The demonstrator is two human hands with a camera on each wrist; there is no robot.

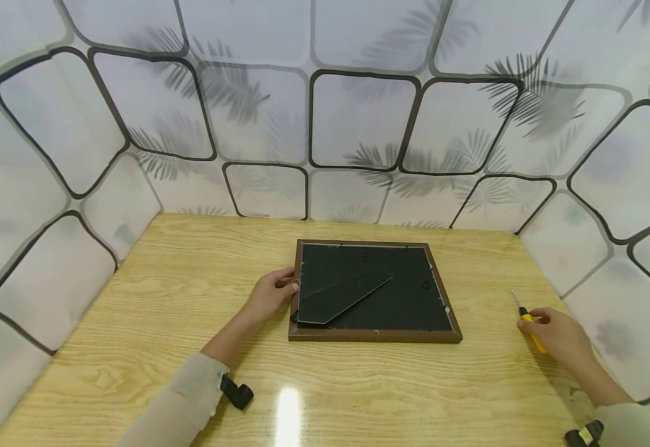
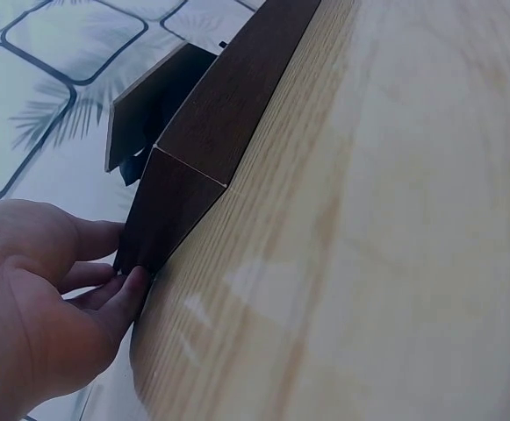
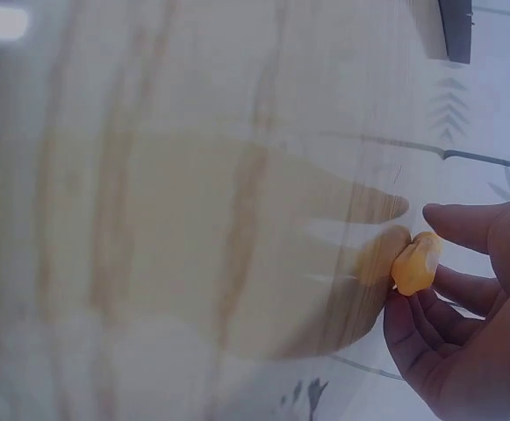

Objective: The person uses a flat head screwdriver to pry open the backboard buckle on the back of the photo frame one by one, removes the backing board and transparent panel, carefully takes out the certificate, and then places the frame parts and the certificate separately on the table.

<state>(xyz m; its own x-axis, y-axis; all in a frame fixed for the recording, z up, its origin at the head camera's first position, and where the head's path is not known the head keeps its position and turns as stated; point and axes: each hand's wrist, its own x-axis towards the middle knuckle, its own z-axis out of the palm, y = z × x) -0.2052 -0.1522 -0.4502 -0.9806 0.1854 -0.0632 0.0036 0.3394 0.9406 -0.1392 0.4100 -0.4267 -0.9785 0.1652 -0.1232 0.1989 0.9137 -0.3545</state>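
Observation:
A picture frame (image 1: 375, 335) with a brown border lies back side up on the wooden table. Its black backing board (image 1: 408, 304) carries a folding stand (image 1: 336, 301), set at a slant. My left hand (image 1: 269, 297) grips the frame's left edge; in the left wrist view the fingertips (image 2: 133, 285) meet the brown border (image 2: 180, 202) near a corner. Away to the right, my right hand (image 1: 562, 335) holds a screwdriver (image 1: 538, 343) by its yellow handle, the thin metal shaft pointing away from me. In the right wrist view the handle's end (image 3: 417, 263) shows between thumb and fingers.
The wood-grain table (image 1: 190, 267) meets patterned wall panels (image 1: 269, 192) at the back and both sides. The screwdriver hand is close to the right-hand panel (image 1: 609, 298). A light reflection shines on the tabletop near me.

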